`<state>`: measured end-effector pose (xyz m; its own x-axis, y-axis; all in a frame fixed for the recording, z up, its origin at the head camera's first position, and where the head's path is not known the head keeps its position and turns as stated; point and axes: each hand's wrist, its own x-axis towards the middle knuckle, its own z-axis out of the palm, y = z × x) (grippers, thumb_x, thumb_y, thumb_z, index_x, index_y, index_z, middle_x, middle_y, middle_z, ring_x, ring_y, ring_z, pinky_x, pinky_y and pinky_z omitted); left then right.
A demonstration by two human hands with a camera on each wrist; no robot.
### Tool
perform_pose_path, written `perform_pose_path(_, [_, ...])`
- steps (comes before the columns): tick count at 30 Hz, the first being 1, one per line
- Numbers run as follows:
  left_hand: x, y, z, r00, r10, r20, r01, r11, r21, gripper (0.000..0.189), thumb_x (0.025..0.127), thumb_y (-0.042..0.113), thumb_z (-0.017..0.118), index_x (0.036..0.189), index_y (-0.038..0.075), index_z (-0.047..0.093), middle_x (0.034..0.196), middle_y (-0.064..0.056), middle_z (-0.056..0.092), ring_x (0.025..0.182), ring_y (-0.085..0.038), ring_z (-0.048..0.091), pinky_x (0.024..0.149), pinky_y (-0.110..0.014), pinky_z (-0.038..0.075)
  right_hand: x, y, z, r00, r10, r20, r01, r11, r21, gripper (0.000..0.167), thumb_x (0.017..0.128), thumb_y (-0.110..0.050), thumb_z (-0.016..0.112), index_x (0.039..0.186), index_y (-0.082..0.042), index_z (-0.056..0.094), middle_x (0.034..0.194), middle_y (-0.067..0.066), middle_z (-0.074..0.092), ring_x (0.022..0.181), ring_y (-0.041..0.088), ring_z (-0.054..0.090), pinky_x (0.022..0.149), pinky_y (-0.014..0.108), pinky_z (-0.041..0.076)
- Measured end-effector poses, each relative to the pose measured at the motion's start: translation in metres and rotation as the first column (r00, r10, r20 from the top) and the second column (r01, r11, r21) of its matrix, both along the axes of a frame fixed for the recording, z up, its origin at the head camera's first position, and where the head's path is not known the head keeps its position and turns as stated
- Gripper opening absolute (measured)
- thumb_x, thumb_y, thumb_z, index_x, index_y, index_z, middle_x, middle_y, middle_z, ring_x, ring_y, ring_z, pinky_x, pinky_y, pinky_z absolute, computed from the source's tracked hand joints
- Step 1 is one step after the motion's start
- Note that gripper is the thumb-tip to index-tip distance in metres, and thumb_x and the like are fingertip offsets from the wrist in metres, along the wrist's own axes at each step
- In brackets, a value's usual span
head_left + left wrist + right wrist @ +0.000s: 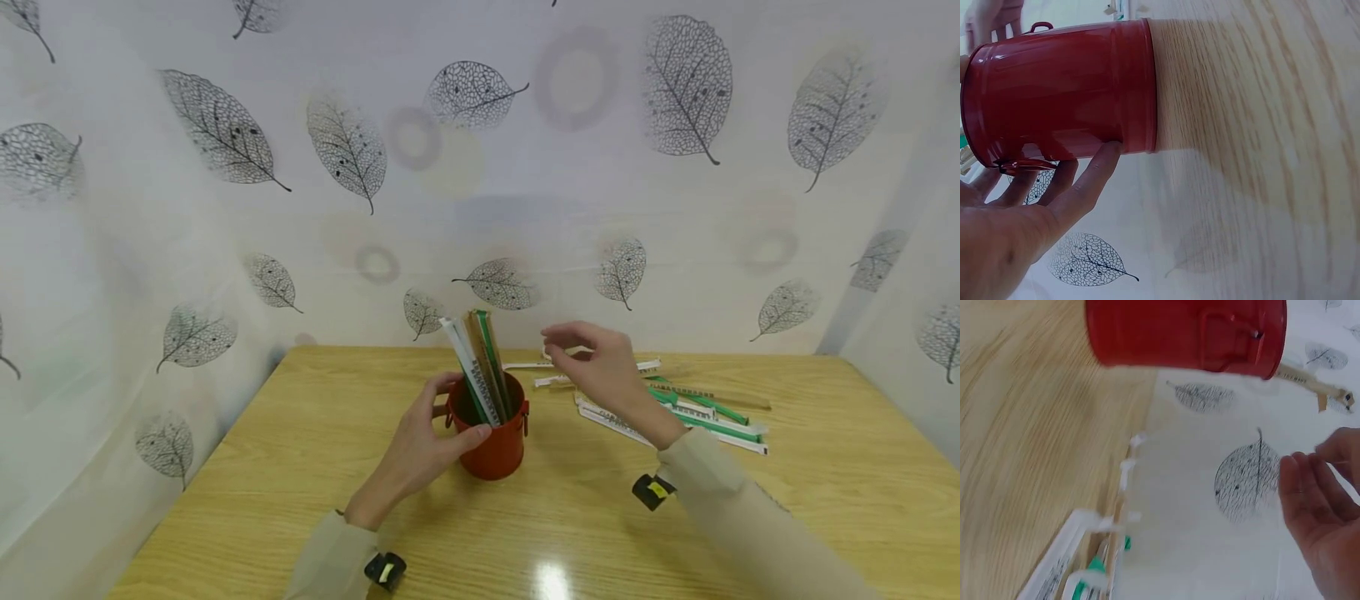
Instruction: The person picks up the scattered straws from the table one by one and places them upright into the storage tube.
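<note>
A small red metal bucket (491,454) with side handles stands upright on the table. Several long, thin wrapped sticks (487,367), white, brown and green with print, lean inside it and poke out above the rim. My left hand (423,442) holds the bucket from the left, thumb at the front near the rim. In the left wrist view, its fingers (1094,178) spread along the bucket's side. To the bucket's right, my right hand (603,362) hovers over the table, fingers loosely bent and nothing between them, as the right wrist view also shows.
More wrapped sticks (705,425) lie in a loose pile on the right of the wooden table (300,467), partly behind my right forearm. A cloth (480,217) printed with leaves hangs behind the table's far edge and along both sides.
</note>
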<state>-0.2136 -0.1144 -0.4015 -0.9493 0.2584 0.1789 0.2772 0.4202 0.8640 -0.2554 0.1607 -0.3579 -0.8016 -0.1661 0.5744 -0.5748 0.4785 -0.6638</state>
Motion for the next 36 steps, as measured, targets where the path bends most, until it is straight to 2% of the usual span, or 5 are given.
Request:
perform_pose_path(4, [0.000, 0.000, 0.000, 1.000, 0.003, 0.002, -0.003, 1.000, 0.000, 0.074, 0.087, 0.040, 0.079, 0.150, 0.028, 0.042, 0.147, -0.004, 0.053, 0.124, -0.030, 0.058, 0.102, -0.050, 0.053, -0.002, 0.019, -0.007, 0.999, 0.017, 0.046, -0.028, 0.970, 0.241, 0.016, 0.092, -0.001, 0.068, 0.105, -0.005, 0.078, 0.093, 0.009, 0.079, 0.081, 0.016, 0.074, 0.072, 0.027, 0.062])
perform_pose_path(8, [0.000, 0.001, 0.000, 1.000, 0.002, 0.002, -0.002, 1.000, 0.002, 0.074, 0.087, 0.039, 0.079, 0.150, 0.027, 0.042, 0.147, -0.004, 0.053, 0.125, -0.030, 0.058, 0.104, -0.050, 0.052, -0.003, 0.037, -0.019, 0.987, 0.041, 0.155, -0.113, 0.865, 0.489, 0.017, 0.092, 0.001, 0.065, 0.105, -0.002, 0.076, 0.090, 0.007, 0.076, 0.078, 0.012, 0.068, 0.069, 0.028, 0.058])
perform_pose_path(15, [0.000, 0.001, 0.001, 1.000, -0.006, -0.001, 0.006, 1.000, 0.000, 0.074, 0.088, 0.039, 0.079, 0.150, 0.026, 0.042, 0.148, -0.004, 0.052, 0.126, -0.029, 0.057, 0.105, -0.049, 0.052, -0.003, 0.053, -0.038, 0.973, 0.043, 0.227, -0.179, 0.760, 0.625, 0.019, 0.088, 0.005, 0.068, 0.104, -0.002, 0.077, 0.090, 0.007, 0.075, 0.076, 0.012, 0.067, 0.066, 0.028, 0.056])
perform_pose_path(27, [-0.001, 0.001, 0.001, 0.999, -0.026, -0.021, 0.026, 1.000, 0.002, 0.073, 0.089, 0.038, 0.078, 0.150, 0.024, 0.042, 0.148, -0.004, 0.052, 0.132, -0.029, 0.053, 0.109, -0.048, 0.048, -0.001, 0.051, -0.044, 0.969, 0.044, 0.245, -0.199, 0.726, 0.658, 0.025, 0.084, 0.010, 0.070, 0.107, 0.001, 0.074, 0.077, 0.003, 0.067, 0.065, 0.007, 0.047, 0.060, 0.024, 0.041])
perform_pose_path(36, [0.000, 0.001, 0.002, 1.000, -0.012, 0.003, 0.012, 1.000, -0.001, 0.073, 0.088, 0.039, 0.078, 0.150, 0.027, 0.042, 0.148, -0.004, 0.052, 0.128, -0.029, 0.056, 0.107, -0.051, 0.050, 0.001, 0.051, -0.045, 0.965, 0.060, 0.255, -0.218, 0.725, 0.653, 0.046, 0.089, 0.009, 0.064, 0.134, 0.000, 0.058, 0.068, -0.004, 0.051, 0.060, 0.005, 0.039, 0.057, 0.022, 0.035])
